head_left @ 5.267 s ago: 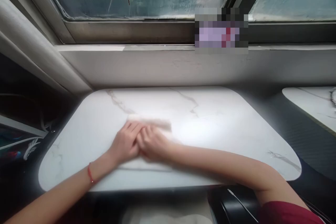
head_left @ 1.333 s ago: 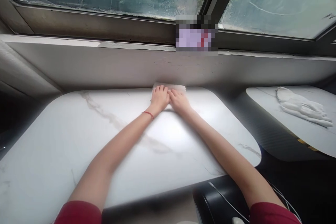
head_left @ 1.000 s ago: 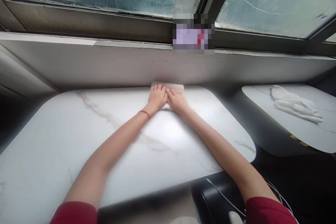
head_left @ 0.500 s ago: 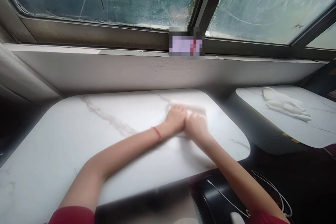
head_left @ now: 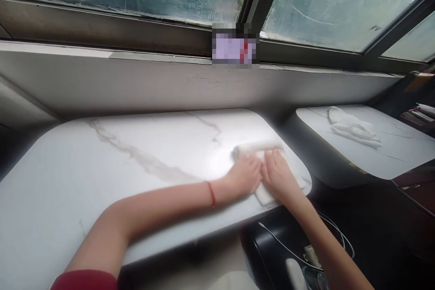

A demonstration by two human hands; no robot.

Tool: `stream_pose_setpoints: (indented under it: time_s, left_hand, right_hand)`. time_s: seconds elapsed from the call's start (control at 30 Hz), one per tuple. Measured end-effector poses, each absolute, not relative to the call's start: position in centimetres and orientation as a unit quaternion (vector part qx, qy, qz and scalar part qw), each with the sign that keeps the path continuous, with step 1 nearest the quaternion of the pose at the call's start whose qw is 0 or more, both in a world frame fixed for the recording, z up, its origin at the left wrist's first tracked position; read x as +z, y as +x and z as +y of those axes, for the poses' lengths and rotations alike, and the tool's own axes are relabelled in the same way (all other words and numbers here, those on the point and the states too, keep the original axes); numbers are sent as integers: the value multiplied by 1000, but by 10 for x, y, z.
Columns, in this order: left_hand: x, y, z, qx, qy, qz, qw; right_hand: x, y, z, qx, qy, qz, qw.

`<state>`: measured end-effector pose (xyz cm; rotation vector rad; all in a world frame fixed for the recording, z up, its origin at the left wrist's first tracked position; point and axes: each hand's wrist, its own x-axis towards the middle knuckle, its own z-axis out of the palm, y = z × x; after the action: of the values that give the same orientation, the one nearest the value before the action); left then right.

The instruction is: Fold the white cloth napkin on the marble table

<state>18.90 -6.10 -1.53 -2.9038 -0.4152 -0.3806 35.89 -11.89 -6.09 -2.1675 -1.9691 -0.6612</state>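
A white cloth (head_left: pixel 255 147) lies on the white marbled tabletop (head_left: pixel 163 140), near its right end. Its far edge looks rolled or folded, and a flat part shows below my hands. My left hand (head_left: pixel 245 174), with a red string at the wrist, presses on the cloth with curled fingers gripping it. Close against it, my right hand (head_left: pixel 277 171) holds the cloth too, its fingers bent down onto it. Both hands cover the middle of the cloth.
A second marbled table (head_left: pixel 390 163) stands to the right, bearing a crumpled white cloth (head_left: pixel 355 128). Windows and a wall (head_left: pixel 152 84) run behind. Below the table's near edge, a white cable (head_left: pixel 282 242) lies on a black surface beside a white object (head_left: pixel 295 274).
Both my hands have slid the cloth right and toward me across the tabletop. My view has also shifted slightly.
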Motion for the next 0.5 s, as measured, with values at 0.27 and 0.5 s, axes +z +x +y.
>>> stream_pose_setpoints:
  time_s: [0.27,0.5]
  left_hand:
    - [-10,213,23,-53,-946,-315,48]
    - [-10,249,87,-53,-905,-422,-2]
  right_hand:
    - [-58,369,13,-184,-727,-659,61]
    - [-43,376,85,-151,-758,-633,44]
